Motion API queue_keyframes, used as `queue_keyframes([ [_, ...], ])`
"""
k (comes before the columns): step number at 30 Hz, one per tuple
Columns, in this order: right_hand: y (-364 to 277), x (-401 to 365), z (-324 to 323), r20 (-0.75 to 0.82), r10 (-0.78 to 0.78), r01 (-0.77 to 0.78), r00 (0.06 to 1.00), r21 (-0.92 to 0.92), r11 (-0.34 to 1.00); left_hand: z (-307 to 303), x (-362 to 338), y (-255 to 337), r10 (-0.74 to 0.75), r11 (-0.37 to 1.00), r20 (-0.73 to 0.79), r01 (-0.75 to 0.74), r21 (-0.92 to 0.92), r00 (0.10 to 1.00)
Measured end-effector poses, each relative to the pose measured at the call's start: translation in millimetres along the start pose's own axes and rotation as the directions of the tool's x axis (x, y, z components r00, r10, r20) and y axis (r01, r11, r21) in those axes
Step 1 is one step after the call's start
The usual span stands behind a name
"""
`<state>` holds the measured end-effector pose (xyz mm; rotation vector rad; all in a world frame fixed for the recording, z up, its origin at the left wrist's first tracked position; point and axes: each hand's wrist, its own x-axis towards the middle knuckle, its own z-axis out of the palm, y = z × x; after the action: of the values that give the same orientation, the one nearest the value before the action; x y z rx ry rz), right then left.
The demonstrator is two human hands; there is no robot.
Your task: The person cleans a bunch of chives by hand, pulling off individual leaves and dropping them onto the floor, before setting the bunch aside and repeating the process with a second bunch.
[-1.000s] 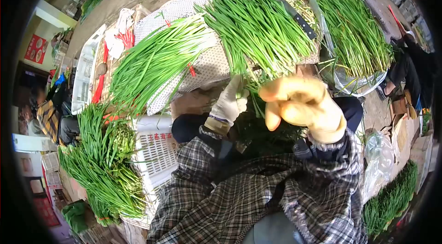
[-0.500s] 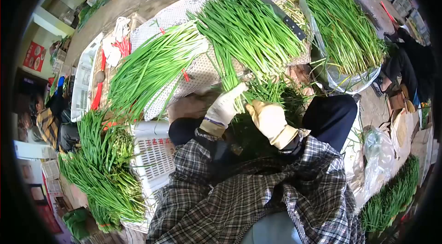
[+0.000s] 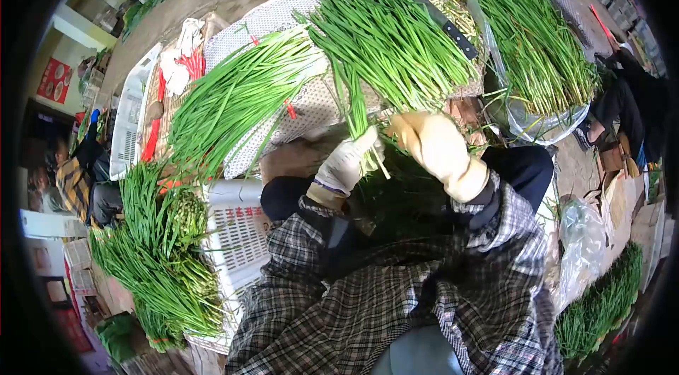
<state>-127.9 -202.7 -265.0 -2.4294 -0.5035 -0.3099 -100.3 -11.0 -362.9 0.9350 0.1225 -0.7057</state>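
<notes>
- A small bunch (image 3: 356, 103) of long green stalks stands almost upright in the middle of the scene, just in front of the person's lap. Its tips reach up against the big pile behind it.
- The left hand (image 3: 345, 164), in a white glove, has its fingers wrapped tight around the lower end of the small bunch.
- The right hand (image 3: 433, 143), in a yellowish glove, sits just right of the small bunch with its fingers curled. I cannot tell whether it grips any stalks.
- Just beyond the hands, the big pile (image 3: 396, 36) of green stalks lies on a dotted cloth (image 3: 318, 103). A knife (image 3: 442, 18) with a dark handle rests across the pile's far right side.
- A second pile (image 3: 240, 92) lies on the same cloth to the left, with red ties (image 3: 191, 64) at its far left.
- Far right, a clear plastic bag (image 3: 523, 124) holds more stalks.
- Near left, a white crate (image 3: 237, 226) sits beside the person's knee, with a loose heap (image 3: 155, 255) of greens next to it.
- Another person (image 3: 78, 177) sits at the left edge.
</notes>
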Motion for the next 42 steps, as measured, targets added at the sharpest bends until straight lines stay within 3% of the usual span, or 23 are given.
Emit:
queue_keyframes([
  [1,1,20,-6,-0.048,-0.105,0.105,0.993,0.011,0.994,6,0,0,-0.026,0.999,-0.030,0.025,-0.043,0.999],
  [2,-9,49,-22,0.134,0.060,-0.087,0.989,0.208,0.974,12,0,1,-0.052,0.995,-0.058,0.047,-0.085,0.997],
  [3,-19,70,-31,0.068,0.019,-0.038,0.998,0.297,0.954,17,0,3,-0.096,0.978,-0.026,0.090,-0.186,0.995],
  [5,-27,111,-45,0.009,-0.232,0.161,0.973,0.695,0.701,-4,3,-3,0.016,1.000,0.090,-0.017,0.008,0.996],
  [6,-32,122,-56,-0.119,-0.290,0.292,0.950,0.674,0.679,-12,4,-6,0.063,0.992,0.154,-0.079,0.098,0.986],
  [8,-45,117,-75,-0.259,-0.185,0.315,0.948,0.689,0.653,7,-4,11,-0.029,0.991,0.165,0.050,-0.126,0.986],
  [9,-39,103,-82,-0.102,-0.072,0.122,0.992,0.669,0.733,7,-4,16,-0.073,0.950,0.237,0.140,-0.280,0.969],
  [11,-23,77,-62,-0.095,0.153,-0.127,0.984,0.239,0.963,9,-2,19,-0.068,0.844,0.314,0.222,-0.488,0.947],
  [13,17,50,-10,-0.110,0.039,-0.084,0.993,-0.439,0.895,13,-3,19,0.026,0.854,0.231,0.098,-0.511,0.973],
  [14,24,43,7,0.009,0.211,-0.175,0.977,-0.522,0.835,16,-6,19,0.072,0.855,0.190,0.038,-0.517,0.979],
  [15,36,31,23,-0.069,0.103,-0.124,0.992,-0.533,0.837,22,-9,21,0.027,0.905,0.105,0.020,-0.424,0.994],
  [19,23,21,27,-0.215,0.023,-0.123,0.976,-0.463,0.878,19,-3,15,0.059,0.907,0.076,-0.022,-0.420,0.995],
  [22,31,8,22,-0.233,0.164,-0.193,0.959,-0.108,0.975,19,-4,15,0.082,0.922,-0.005,-0.078,-0.379,0.997],
  [23,31,6,13,0.096,0.370,-0.382,0.924,0.227,0.896,16,-3,11,0.069,0.934,-0.019,-0.071,-0.349,0.997],
  [26,29,-8,16,0.381,0.368,-0.516,0.848,0.751,0.412,11,-1,5,0.036,0.944,-0.003,-0.035,-0.329,0.999],
  [29,29,-13,27,0.424,0.352,-0.548,0.834,0.711,0.440,24,-7,11,0.074,0.970,-0.005,-0.073,-0.232,0.997],
  [31,22,-18,39,0.454,0.320,-0.554,0.832,0.715,0.427,23,-18,6,0.372,0.865,0.079,-0.376,0.332,0.925],
  [33,11,-17,36,0.391,0.379,-0.543,0.839,0.659,0.521,0,-13,2,0.333,0.852,0.179,-0.377,0.362,0.926],
  [35,8,-21,34,0.287,0.466,-0.527,0.837,0.653,0.545,-7,-2,7,0.072,0.994,0.151,-0.059,-0.093,0.986],
  [36,7,-26,26,0.262,0.491,-0.533,0.831,0.627,0.568,0,-9,4,0.200,0.958,0.085,-0.213,0.193,0.976],
  [38,6,-44,15,0.258,0.483,-0.524,0.837,0.629,0.573,2,-10,12,0.045,0.995,0.015,-0.044,-0.090,0.999],
  [41,16,-88,10,0.542,0.436,-0.694,0.718,0.507,0.511,-8,-7,1,0.227,0.959,0.134,-0.245,0.139,0.965],
  [42,24,-106,18,0.589,0.470,-0.717,0.658,0.298,0.630,-6,-7,1,0.252,0.954,0.134,-0.269,0.129,0.958],
])
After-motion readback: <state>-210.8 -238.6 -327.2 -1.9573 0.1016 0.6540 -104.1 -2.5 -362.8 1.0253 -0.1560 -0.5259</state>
